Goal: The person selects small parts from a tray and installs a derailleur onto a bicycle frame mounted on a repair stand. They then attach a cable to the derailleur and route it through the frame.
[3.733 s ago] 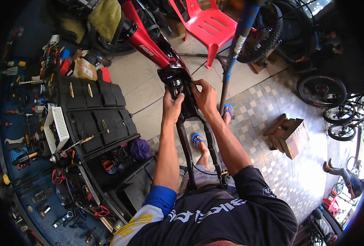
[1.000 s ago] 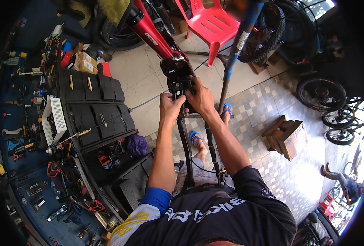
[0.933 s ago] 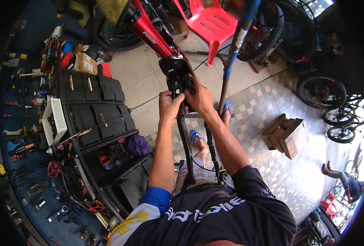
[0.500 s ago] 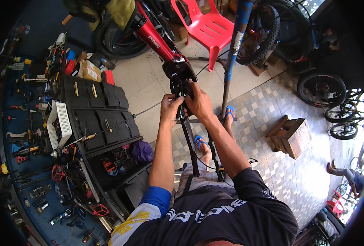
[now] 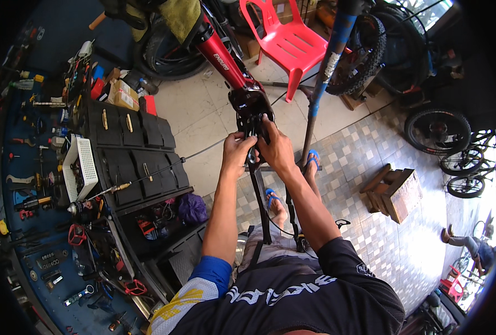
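A dark red bicycle frame [image 5: 224, 60] slants down from the top middle, and its lower end is black and glossy. My left hand [image 5: 238, 149] grips the black linkage below the red tube, thumb and fingers pressed together. Right beside it, my right hand [image 5: 277, 148] has its fingers curled round the other side of the same part. The exact piece between the fingertips is hidden. A black rear stay [image 5: 262, 209] runs from under my hands toward my lap. A yellowish cloth [image 5: 181, 19] is wrapped over the frame's upper end.
A blue stand post [image 5: 329, 72] rises just right of the frame, with a red plastic chair [image 5: 292, 44] behind it. Black drawers [image 5: 136, 131] and a tool-covered blue bench [image 5: 41, 234] line the left. On the tiled floor at right stands a wooden stool [image 5: 396, 195].
The frame and both hands sit slightly farther right and lower in the picture; the chair and post have shifted right too. Both hands stay on the linkage.
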A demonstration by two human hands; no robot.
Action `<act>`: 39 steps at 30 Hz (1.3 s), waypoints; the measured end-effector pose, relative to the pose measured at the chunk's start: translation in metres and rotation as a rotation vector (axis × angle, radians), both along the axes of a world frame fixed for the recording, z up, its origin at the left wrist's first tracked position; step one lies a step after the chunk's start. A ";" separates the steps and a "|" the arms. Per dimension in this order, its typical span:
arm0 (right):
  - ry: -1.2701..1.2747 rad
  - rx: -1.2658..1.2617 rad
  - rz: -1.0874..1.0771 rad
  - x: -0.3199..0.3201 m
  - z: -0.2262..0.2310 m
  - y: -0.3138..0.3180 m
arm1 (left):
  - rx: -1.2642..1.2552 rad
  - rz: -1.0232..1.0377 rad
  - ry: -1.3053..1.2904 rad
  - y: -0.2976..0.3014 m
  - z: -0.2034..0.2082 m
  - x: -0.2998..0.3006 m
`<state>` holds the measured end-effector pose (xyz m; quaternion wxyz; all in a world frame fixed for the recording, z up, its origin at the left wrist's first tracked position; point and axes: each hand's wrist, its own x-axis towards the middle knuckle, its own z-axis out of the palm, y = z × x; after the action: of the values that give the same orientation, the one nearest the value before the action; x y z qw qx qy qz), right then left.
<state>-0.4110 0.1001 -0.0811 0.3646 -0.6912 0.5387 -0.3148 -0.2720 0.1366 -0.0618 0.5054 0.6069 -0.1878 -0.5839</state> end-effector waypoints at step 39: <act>0.094 0.143 0.122 -0.013 -0.001 -0.026 | 0.064 -0.084 -0.203 0.021 0.031 0.008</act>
<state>-0.4245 0.0742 -0.0818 0.4056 -0.7092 0.5331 -0.2199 -0.2642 0.1580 -0.0309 0.4393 0.6704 -0.2446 -0.5458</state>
